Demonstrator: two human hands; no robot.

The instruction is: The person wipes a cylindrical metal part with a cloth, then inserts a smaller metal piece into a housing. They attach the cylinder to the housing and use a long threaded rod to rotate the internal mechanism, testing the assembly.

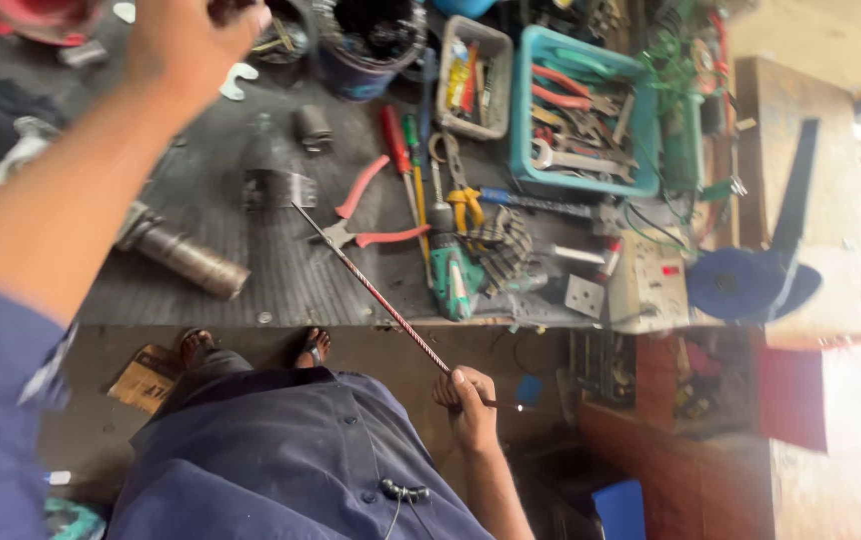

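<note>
Rod (381, 300) gripped at its near end by clenched right hand (471, 405) off the bench's (211, 270) near edge, slanting up-left toward the bench middle; left hand (186, 40) over the far-left corner, its fingers impossible to tell.

Right hand (471, 405) grips thin rod (376, 293) (left raised).

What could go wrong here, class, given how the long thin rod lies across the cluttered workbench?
The long thin striped rod, gripped at one end by the right hand, could sweep the red-handled pliers off the bench. The left hand reaches over the dark ribbed workbench mat towards tools and could snag something. Sandalled feet below risk falling tools.
</note>
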